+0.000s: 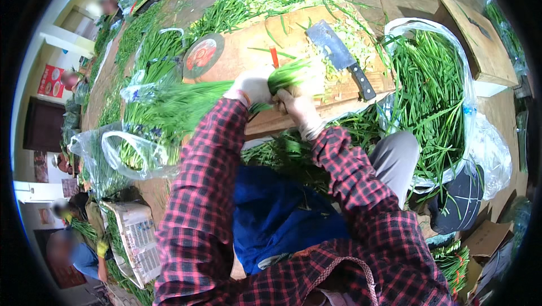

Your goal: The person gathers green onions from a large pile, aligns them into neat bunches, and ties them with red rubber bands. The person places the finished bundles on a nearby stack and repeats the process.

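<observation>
Both my hands wear pale gloves and meet over the wooden chopping board. My left hand is closed around a bunch of Chinese chives, whose long green leaves trail left and are blurred. The bunch's pale cut ends point right. My right hand grips the bunch's near side with bent fingers; its fingertips are partly hidden. A narrow red strip sticks up just beyond the bunch. To the right, a cleaver with a black riveted handle lies flat on the board among chopped pale stem ends.
Heaped chives and trimmings border the board's far side. At right stand a plastic-lined container of loose chives and a wooden stool. Bagged chives and a white crate are at left. Several people work along the left side.
</observation>
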The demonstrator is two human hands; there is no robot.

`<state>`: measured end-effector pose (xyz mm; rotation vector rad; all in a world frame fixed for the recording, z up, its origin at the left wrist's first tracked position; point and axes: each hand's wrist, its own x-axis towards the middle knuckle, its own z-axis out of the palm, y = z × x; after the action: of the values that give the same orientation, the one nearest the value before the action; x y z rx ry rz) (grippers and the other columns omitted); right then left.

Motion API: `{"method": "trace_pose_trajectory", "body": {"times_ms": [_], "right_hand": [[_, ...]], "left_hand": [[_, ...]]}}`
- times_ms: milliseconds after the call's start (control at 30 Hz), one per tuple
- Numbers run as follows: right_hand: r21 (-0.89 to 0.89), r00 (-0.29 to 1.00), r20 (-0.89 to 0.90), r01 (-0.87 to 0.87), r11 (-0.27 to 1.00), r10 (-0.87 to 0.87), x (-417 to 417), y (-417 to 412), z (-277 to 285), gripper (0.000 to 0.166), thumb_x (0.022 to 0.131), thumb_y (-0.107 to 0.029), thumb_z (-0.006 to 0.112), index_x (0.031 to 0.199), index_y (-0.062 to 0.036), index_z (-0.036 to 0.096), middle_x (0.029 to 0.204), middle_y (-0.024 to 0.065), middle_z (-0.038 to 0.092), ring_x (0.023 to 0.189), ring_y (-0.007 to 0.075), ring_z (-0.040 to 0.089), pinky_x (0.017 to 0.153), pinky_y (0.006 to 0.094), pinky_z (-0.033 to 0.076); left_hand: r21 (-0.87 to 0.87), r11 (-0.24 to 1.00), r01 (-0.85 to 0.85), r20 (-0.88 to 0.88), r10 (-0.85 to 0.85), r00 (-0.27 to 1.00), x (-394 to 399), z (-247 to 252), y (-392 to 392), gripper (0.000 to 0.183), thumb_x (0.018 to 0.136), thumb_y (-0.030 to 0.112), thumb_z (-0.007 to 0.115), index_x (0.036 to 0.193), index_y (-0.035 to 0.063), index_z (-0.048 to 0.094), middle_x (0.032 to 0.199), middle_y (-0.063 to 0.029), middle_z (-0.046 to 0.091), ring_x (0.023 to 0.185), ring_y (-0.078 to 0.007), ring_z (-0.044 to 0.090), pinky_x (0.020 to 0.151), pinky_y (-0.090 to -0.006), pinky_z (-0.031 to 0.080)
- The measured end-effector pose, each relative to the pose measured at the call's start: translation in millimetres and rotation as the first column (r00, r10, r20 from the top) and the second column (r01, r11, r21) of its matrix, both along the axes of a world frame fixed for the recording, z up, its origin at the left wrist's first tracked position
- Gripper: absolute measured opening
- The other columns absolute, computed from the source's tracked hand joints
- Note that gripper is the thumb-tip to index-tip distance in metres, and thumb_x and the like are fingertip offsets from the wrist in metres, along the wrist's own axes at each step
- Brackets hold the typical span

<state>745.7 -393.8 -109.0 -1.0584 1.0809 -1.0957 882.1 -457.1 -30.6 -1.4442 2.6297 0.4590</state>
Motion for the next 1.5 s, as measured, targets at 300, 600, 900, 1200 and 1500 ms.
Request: {"method": "trace_pose_trajectory", "body": {"times_ms": [300, 600, 900, 1200, 1500], "right_hand": [[-0.062, 0.991, -0.119, -0.065, 0.996, 0.057, -20.9, -5.6, 2.8, 0.019, 0.082, -0.019, 0.062, 0.072, -0.0035, 0.063, 0.062, 0.0128, 0.060, 0.055, 0.0245, 0.056, 0.053, 0.0339, 0.045], [-0.754, 0.488, -0.631, -0.201, 0.626, -0.603, -66.5, -33.9, 81.3, 0.018, 0.078, -0.025, 0.068, 0.083, -0.0083, 0.063, 0.081, 0.0117, 0.057, 0.076, 0.0300, 0.054, 0.069, 0.0394, 0.045], [-0.458, 0.755, -0.610, -0.087, 0.885, -0.242, -98.0, -67.4, 47.9, 0.019, 0.084, -0.025, 0.064, 0.092, -0.0088, 0.068, 0.081, 0.0081, 0.066, 0.076, 0.0246, 0.062, 0.069, 0.0327, 0.048], [-0.085, 0.963, -0.114, 0.236, 0.968, -0.244, -166.8, 85.5, 75.0, 0.013, 0.090, -0.013, 0.061, 0.093, -0.0004, 0.064, 0.078, 0.0036, 0.061, 0.066, 0.0093, 0.053, 0.061, 0.0232, 0.043], [-0.164, 0.827, 0.079, 0.561, 0.811, -0.556, -157.3, 42.3, 60.6, 0.012, 0.095, -0.015, 0.054, 0.096, -0.0047, 0.060, 0.073, -0.0029, 0.053, 0.060, 0.0058, 0.045, 0.055, 0.0194, 0.036]], "left_hand": [[-0.333, 0.943, 0.006, 0.305, 0.102, 0.947, -21.7, -23.3, 15.2, 0.076, 0.062, 0.029, 0.073, 0.126, 0.0050, 0.040, 0.116, -0.0129, 0.056, 0.109, -0.0287, 0.053, 0.092, -0.0362, 0.041], [-0.386, 0.909, -0.158, -0.054, 0.149, 0.987, -20.6, -39.2, 10.0, 0.077, 0.054, 0.046, 0.080, 0.112, 0.0044, 0.051, 0.096, -0.0113, 0.061, 0.092, -0.0291, 0.059, 0.077, -0.0375, 0.047], [-0.343, 0.933, -0.104, -0.319, -0.011, 0.948, -18.4, -29.1, 1.1, 0.070, 0.047, 0.041, 0.083, 0.096, -0.0025, 0.058, 0.085, -0.0202, 0.061, 0.082, -0.0358, 0.061, 0.075, -0.0399, 0.049], [-0.344, 0.933, -0.108, -0.277, 0.008, 0.961, -6.0, -32.2, 4.1, 0.076, 0.049, 0.041, 0.084, 0.106, -0.0010, 0.057, 0.094, -0.0188, 0.061, 0.089, -0.0355, 0.059, 0.080, -0.0398, 0.049], [-0.309, 0.946, -0.096, -0.259, 0.014, 0.966, -10.3, -27.0, 5.1, 0.078, 0.049, 0.041, 0.085, 0.108, -0.0019, 0.056, 0.098, -0.0184, 0.061, 0.091, -0.0335, 0.060, 0.081, -0.0388, 0.050]]}}
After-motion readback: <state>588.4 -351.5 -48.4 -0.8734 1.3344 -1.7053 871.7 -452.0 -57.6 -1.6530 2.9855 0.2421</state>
